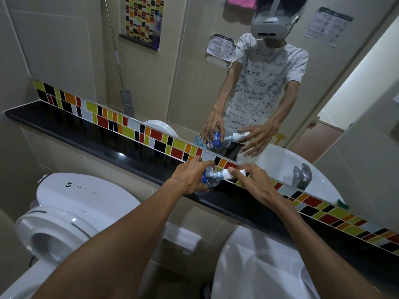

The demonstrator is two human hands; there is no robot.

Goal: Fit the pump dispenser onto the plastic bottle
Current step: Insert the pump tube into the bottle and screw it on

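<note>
A clear plastic bottle (211, 179) with a blue label is tilted on its side just above the black stone ledge (90, 145). My left hand (190, 179) grips its body. A white pump dispenser (229, 173) sits at the bottle's neck, its tube inside the bottle. The thumb and fingertips of my right hand (250, 184) pinch the pump's collar and head. The mirror (194, 72) above the ledge reflects both hands, the bottle and the pump.
A white toilet (64, 214) with a raised seat stands below left. A white washbasin (259, 264) sits below right, its chrome tap reflected in the mirror. A coloured tile strip (129, 128) runs along the back of the ledge.
</note>
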